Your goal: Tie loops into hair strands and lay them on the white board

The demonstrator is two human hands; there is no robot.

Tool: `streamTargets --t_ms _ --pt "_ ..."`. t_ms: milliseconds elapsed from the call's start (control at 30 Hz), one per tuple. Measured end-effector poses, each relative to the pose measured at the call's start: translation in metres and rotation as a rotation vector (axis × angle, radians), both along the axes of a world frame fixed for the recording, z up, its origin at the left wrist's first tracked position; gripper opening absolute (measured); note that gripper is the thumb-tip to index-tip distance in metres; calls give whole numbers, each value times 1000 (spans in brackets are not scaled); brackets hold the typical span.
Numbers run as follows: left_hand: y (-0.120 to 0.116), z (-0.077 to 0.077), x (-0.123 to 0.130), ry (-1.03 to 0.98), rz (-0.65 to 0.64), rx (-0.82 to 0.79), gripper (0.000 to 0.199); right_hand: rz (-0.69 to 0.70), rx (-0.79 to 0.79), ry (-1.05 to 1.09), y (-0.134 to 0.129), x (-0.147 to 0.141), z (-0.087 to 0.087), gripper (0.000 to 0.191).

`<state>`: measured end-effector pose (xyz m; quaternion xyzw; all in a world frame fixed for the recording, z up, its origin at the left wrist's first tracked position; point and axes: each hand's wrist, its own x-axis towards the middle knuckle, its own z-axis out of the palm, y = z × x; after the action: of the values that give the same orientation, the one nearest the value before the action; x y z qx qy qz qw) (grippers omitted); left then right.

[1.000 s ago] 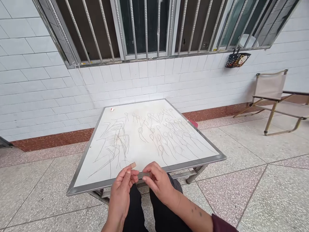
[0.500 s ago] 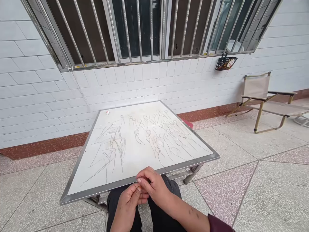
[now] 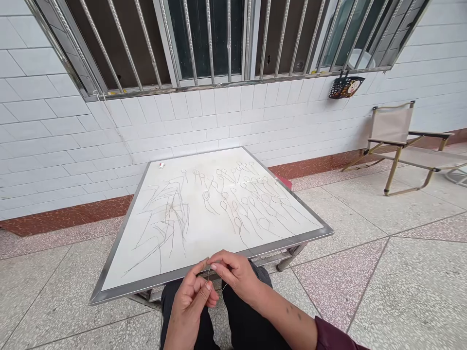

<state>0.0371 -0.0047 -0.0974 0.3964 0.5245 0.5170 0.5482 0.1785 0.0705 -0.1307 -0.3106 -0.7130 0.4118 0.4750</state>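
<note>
Over my lap, just off the table's front edge, both hands meet on a thin wire (image 3: 209, 273). My right hand (image 3: 235, 277) pinches it between thumb and forefinger. In my left hand (image 3: 193, 296) the thumb rests on the wire lower down, while the forefinger reaches up to the right fingertips. A bit of wire curves out below my right hand. On the white table (image 3: 204, 243) lie several looped wires with long tails (image 3: 238, 226) towards the right, and a loose spread of bent, unlooped wires (image 3: 170, 209) towards the left.
A small white and red object (image 3: 162, 166) sits at the table's far left corner. Behind the table is a tiled wall with a barred window (image 3: 219, 43). A black basket (image 3: 346, 87) hangs from the bars. A folding chair (image 3: 392, 126) stands at the right.
My left thumb and forefinger have spread apart, so a stretch of wire now shows between my hands. The right hand keeps its pinch almost in place. The view has shifted slightly.
</note>
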Motion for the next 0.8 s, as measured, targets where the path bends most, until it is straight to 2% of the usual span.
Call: streamTargets --t_ms 133,300,367,433,533,633,700,800 --pt "-3 3 -4 -105 -20 1 61 33 -31 -22 4 2 0 29" --pt "-5 5 -11 -378 -57 -58 68 147 32 -44 6 11 7 32" --pt "-7 8 -16 -478 -63 -67 71 120 51 -49 10 19 8 30" --pt "-10 12 -23 -528 -42 -54 70 -13 2 -20 14 28 7 29" --pt "-13 17 -32 -467 66 -20 62 -89 -28 -18 16 37 10 25" --pt "-15 19 -31 -281 160 -17 52 -54 0 -26 8 35 16 24" --pt "-15 20 -24 -173 127 -25 51 2 21 -31 1 29 19 24" --pt "-16 21 -11 -122 28 -13 54 64 61 -40 -7 21 20 23"
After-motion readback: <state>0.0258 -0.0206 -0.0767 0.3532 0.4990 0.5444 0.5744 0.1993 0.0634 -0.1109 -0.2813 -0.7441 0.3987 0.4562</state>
